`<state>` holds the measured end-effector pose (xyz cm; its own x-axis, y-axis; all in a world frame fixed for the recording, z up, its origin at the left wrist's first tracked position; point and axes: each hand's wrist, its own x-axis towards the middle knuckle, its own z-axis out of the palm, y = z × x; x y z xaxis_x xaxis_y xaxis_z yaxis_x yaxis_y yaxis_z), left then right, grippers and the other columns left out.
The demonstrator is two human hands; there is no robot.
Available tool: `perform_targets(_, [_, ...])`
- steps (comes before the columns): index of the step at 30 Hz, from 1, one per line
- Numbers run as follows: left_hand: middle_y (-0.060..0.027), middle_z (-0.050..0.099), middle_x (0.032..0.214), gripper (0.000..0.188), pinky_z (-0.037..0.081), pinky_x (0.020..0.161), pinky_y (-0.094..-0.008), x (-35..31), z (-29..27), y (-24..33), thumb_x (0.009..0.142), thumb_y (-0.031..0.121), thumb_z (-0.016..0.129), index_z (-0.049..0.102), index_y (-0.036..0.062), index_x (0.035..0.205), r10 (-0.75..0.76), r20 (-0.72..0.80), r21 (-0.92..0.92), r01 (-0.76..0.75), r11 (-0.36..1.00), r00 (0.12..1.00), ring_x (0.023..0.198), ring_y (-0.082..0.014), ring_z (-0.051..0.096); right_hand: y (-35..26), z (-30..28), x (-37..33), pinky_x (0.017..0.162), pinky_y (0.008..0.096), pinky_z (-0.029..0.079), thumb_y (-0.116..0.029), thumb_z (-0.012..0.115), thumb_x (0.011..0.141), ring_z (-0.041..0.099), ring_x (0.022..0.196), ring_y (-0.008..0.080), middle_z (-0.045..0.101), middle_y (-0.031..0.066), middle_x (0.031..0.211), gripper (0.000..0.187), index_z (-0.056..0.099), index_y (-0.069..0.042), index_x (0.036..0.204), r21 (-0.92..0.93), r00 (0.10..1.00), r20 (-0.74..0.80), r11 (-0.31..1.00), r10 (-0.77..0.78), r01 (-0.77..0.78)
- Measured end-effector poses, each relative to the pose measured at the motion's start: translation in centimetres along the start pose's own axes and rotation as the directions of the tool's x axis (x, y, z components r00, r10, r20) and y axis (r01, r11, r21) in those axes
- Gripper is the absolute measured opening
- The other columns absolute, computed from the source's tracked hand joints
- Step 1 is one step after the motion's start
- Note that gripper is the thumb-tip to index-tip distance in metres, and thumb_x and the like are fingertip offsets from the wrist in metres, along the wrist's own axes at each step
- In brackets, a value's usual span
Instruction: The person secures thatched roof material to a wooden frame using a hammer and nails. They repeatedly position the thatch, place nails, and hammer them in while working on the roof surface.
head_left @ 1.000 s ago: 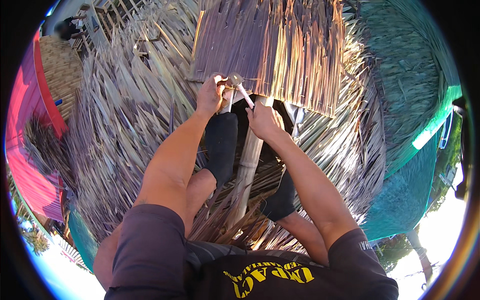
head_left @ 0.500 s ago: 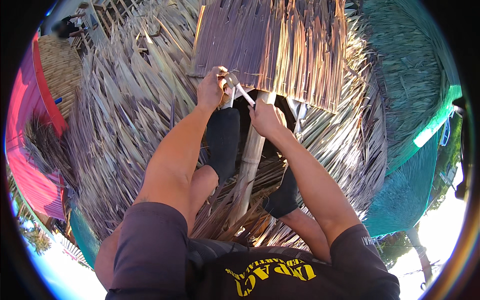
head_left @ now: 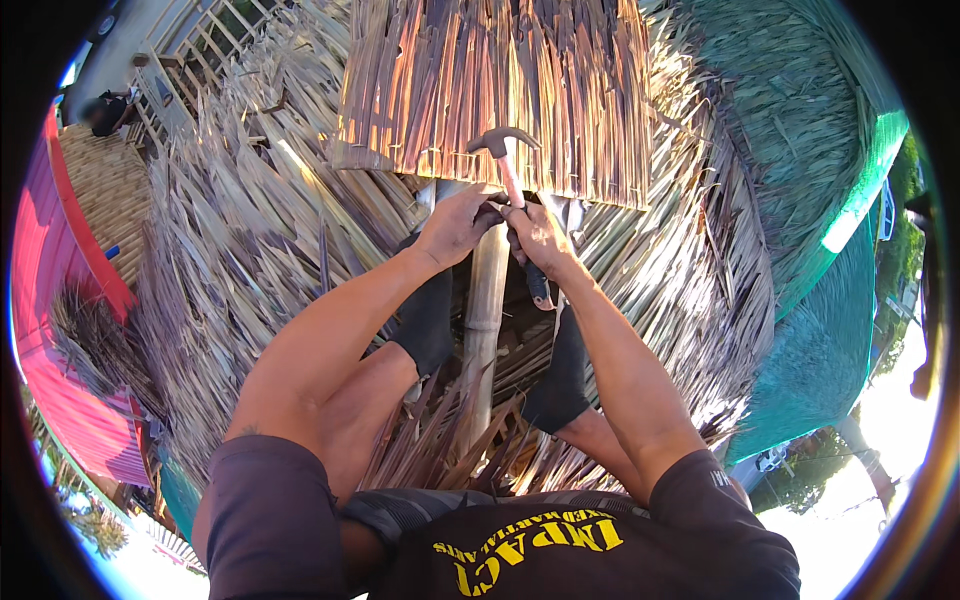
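My right hand [head_left: 540, 240] is closed around the handle of a claw hammer [head_left: 511, 178]. The hammer's dark head points away from me over the edge of a brown thatch panel [head_left: 490, 90], and its black grip end hangs below the hand. My left hand [head_left: 458, 226] meets the right one beside the handle, fingers pinched together; whatever is between them is too small or hidden to name. Directly under both hands runs a pale bamboo pole [head_left: 484, 300], whose upper end passes beneath the panel's lower edge.
Layered dry thatch [head_left: 250, 250] slopes away on both sides. My dark-covered feet straddle the pole, over a gap showing loose leaves. Green-edged thatch roofs [head_left: 810, 170] stand at the right, a red metal roof [head_left: 75, 330] at the left. Another person [head_left: 108, 112] is far off at upper left.
My hands have come together over the pole, the left moving right and down. The hammer has swung from leaning toward my left hand to pointing away from me.
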<state>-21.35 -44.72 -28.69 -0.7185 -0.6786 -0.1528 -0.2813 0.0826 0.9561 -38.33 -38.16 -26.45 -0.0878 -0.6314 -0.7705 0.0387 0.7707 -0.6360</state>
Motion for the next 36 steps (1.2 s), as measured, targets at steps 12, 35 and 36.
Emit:
perform_targets(12, [-0.0117, 0.070, 0.097, 0.021, 0.052, 0.079, -0.0365, -2.3, -4.2, -3.6, 0.097, 0.012, 0.060, 0.065, 0.0071, 0.117, -0.236, -0.367, 0.260, 0.343, 0.903, 0.900, 0.092, -0.0250, 0.067, 4.3, 1.5, 1.8, 0.070, 0.0503, 0.051, -0.034, 0.057, 0.098, 0.066, 0.079, 0.0474, 0.065, 0.0299, 0.082, 0.036, 0.061, 0.001, 0.102, -0.447, 0.909, -0.265, 0.877, -0.320, 0.178])
perform_targets(35, [0.0002, 0.063, 0.078, 0.018, 0.044, 0.060, -0.0283, 0.6, -7.7, -10.4, 0.099, 0.022, 0.064, 0.069, 0.0147, 0.115, -0.813, -0.272, -0.432, 0.689, 0.582, 0.515, 0.065, -0.0106, 0.056, -2.3, 4.2, -2.9, 0.067, 0.0510, 0.053, -0.020, 0.055, 0.098, 0.066, 0.078, 0.0479, 0.067, 0.0295, 0.086, 0.039, 0.050, -0.004, 0.134, -0.603, 0.966, -0.086, 0.784, -0.244, 0.145])
perform_targets(36, [0.0039, 0.060, 0.077, 0.017, 0.041, 0.056, -0.0258, 0.6, -8.1, -10.2, 0.101, 0.022, 0.064, 0.068, 0.0159, 0.116, -0.824, -0.236, -0.465, 0.685, 0.562, 0.516, 0.064, -0.0066, 0.052, -2.8, 4.4, -3.3, 0.067, 0.0510, 0.054, -0.017, 0.055, 0.098, 0.066, 0.079, 0.0477, 0.067, 0.0301, 0.091, 0.045, 0.044, -0.005, 0.140, -0.604, 0.950, -0.055, 0.768, -0.306, 0.212])
